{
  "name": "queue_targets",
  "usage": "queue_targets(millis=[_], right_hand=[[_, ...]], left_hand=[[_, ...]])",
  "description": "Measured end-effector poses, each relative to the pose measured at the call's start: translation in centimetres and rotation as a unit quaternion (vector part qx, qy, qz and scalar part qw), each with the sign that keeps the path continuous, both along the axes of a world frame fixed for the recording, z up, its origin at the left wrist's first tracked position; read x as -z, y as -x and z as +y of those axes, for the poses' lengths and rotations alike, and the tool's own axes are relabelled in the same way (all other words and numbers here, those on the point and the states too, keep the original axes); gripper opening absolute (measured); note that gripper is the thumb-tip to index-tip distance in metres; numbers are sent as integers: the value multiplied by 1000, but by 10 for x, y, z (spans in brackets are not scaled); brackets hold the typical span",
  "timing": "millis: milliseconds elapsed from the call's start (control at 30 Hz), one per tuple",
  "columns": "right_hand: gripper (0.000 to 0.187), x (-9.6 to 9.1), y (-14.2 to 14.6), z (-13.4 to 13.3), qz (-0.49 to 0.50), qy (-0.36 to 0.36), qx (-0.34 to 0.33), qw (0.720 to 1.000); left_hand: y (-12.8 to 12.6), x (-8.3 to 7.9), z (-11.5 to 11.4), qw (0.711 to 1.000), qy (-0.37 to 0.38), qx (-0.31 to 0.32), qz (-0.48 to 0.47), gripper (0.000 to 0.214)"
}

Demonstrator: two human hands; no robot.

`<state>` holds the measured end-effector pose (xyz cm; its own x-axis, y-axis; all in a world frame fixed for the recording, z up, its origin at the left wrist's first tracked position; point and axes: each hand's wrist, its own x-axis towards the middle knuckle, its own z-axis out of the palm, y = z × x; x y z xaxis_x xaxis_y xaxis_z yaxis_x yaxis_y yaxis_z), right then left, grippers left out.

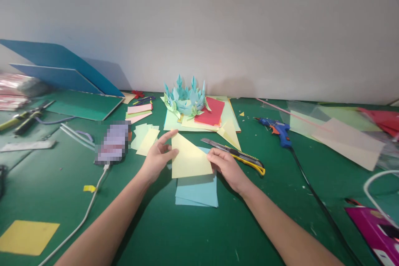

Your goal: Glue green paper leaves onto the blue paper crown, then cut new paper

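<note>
A pale yellow sheet of paper (189, 160) with a slanted upper right edge is held up between both hands. My left hand (160, 152) pinches its left side, thumb in front and index finger stretched along the top corner. My right hand (225, 165) grips the right corner between thumb and fingers. Under the sheet, partly hidden, lie several light blue paper pieces (196, 193). Just beyond my right hand rests a yellow-handled utility knife (246, 158). Behind the sheet stands a blue folded-paper ring with pointed petals and green leaves (186, 102).
Red paper (212, 111) lies on larger sheets at the back. A blue glue gun (277, 129) with a black cord is to the right. On the left are a phone (114, 143) with a white cable, small paper pieces (145, 139), pliers (29, 118) and a yellow sheet (28, 237).
</note>
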<state>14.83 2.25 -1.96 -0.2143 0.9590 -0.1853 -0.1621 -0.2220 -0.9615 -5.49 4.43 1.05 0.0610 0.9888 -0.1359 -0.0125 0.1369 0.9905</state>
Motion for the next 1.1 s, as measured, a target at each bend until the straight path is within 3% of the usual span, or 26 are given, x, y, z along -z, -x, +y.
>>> queue_targets(millis=[133, 300, 400, 467, 567, 700, 800, 900, 1000, 1100], right_hand=[[41, 2, -1, 3, 32, 5, 3, 999], [48, 1, 4, 0, 37, -55, -42, 997], [56, 2, 6, -5, 36, -94, -59, 993], [56, 5, 7, -8, 7, -100, -36, 994], [51, 10, 8, -9, -46, -117, 51, 991], [40, 12, 8, -9, -112, -183, 119, 969], [18, 9, 4, -9, -192, -286, 128, 930], [8, 4, -1, -11, -273, -427, 83, 858], [11, 2, -3, -13, -355, -515, 49, 779], [22, 3, -4, -13, -394, -548, 9, 738]], left_hand=[[-1, 0, 0, 996, 1, -55, -72, 70], [-15, 6, -8, 990, -13, -30, -139, 75], [-28, 10, -16, 990, -37, -27, -132, 73], [-34, 12, -20, 993, -41, -9, -112, 73], [-37, 14, -23, 995, -26, 34, -92, 71], [-31, 14, -20, 997, -41, 42, -55, 52], [-26, 11, -17, 997, -74, 27, 5, 32], [-24, 10, -15, 997, -55, 45, 4, 30], [-24, 10, -16, 995, 21, 75, -58, 40], [-24, 11, -16, 992, 83, 82, -56, 43]])
